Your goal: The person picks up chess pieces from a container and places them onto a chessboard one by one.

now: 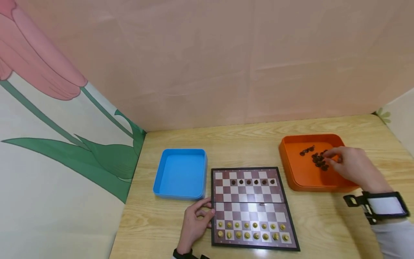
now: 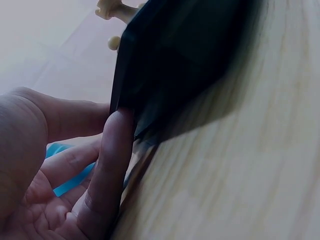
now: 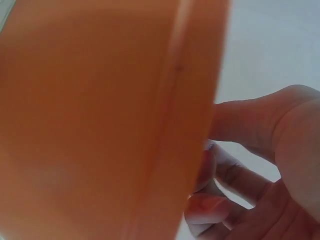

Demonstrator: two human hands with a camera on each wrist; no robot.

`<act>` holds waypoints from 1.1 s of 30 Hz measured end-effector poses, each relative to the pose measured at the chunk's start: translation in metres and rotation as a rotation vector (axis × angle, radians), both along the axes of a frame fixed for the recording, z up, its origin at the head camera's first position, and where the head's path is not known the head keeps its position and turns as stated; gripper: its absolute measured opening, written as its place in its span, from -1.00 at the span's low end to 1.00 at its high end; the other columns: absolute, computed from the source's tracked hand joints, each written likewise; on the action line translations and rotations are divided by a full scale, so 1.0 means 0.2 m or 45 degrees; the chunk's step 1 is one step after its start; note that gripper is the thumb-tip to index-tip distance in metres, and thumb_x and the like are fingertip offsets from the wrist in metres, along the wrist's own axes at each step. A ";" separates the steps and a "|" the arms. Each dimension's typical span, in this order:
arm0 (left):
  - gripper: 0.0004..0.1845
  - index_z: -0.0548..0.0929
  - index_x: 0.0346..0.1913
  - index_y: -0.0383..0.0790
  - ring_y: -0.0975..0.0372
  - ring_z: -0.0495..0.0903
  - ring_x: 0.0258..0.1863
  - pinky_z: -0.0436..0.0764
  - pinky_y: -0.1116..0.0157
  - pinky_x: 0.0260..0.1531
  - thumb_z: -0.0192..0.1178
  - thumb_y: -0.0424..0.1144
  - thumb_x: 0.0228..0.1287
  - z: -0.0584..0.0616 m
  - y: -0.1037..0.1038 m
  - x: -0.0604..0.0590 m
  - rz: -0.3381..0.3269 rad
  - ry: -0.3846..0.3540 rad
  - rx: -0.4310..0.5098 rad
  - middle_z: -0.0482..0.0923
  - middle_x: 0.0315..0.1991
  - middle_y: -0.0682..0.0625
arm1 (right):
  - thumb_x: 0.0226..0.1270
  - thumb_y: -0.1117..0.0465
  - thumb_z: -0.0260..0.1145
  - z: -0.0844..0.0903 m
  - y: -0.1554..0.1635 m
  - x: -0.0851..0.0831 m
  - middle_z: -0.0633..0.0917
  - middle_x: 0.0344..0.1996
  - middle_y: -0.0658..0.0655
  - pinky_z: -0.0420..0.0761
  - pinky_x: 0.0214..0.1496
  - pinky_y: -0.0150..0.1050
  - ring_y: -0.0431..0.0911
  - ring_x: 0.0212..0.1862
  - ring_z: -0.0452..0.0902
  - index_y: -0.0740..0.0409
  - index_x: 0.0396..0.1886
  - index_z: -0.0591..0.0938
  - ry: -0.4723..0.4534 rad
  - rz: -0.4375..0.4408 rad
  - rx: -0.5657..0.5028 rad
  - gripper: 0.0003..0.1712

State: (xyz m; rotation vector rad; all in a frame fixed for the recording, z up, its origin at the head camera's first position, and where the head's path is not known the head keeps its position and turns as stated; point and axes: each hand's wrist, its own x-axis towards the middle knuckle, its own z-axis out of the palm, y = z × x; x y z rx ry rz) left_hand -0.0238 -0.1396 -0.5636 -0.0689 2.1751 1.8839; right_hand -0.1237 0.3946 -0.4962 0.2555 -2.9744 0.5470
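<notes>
At the left edge of a folding chessboard [image 1: 245,207], my left hand [image 1: 195,221] grips the frame. In the left wrist view the thumb is at the top side and a finger [image 2: 117,145] lies against the underside. Two rows of gold chess pieces [image 1: 247,235] stand on the near side, and a row of dark chess pieces [image 1: 248,182] stands towards the far side. My right hand [image 1: 352,165] reaches into an orange tray [image 1: 297,176], thumb and forefinger at a pile of dark chess pieces [image 1: 318,160]. The tray wall hides its fingertips in the right wrist view; I cannot tell whether they hold a piece.
A blue tray [image 1: 180,176] sits left of the board's far corner. Inside the orange tray, a few dark pieces [image 1: 306,150] lie apart from the pile. A pinkish cloth wall [image 1: 226,72] rises behind the wooden table [image 1: 242,144].
</notes>
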 end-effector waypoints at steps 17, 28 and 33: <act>-0.51 0.67 0.34 -0.29 0.33 0.69 -0.49 0.80 0.33 -0.57 0.44 -0.34 0.38 0.01 0.00 0.00 -0.001 0.009 0.025 0.69 0.03 -0.21 | 0.31 0.47 0.36 -0.07 0.01 -0.09 0.77 -0.29 0.43 0.49 -0.59 -0.21 -0.07 -0.52 0.46 0.42 -0.17 0.78 -0.196 0.010 0.120 -0.85; -0.51 0.67 0.34 -0.27 0.32 0.70 -0.48 0.81 0.33 -0.56 0.44 -0.33 0.38 -0.01 0.00 0.00 -0.006 -0.005 0.003 0.69 0.03 -0.19 | 0.31 0.47 0.34 -0.09 0.02 -0.10 0.77 -0.27 0.46 0.74 -0.40 0.16 0.08 -0.40 0.65 0.41 -0.20 0.78 -0.192 0.013 0.111 -0.86; -0.51 0.67 0.34 -0.27 0.32 0.70 -0.49 0.81 0.33 -0.57 0.44 -0.33 0.38 -0.01 0.00 -0.01 -0.005 0.009 0.007 0.69 0.03 -0.19 | 0.31 0.46 0.32 -0.08 0.02 -0.09 0.76 -0.26 0.47 0.61 -0.50 -0.09 0.00 -0.45 0.51 0.39 -0.18 0.78 -0.209 -0.005 0.117 -0.83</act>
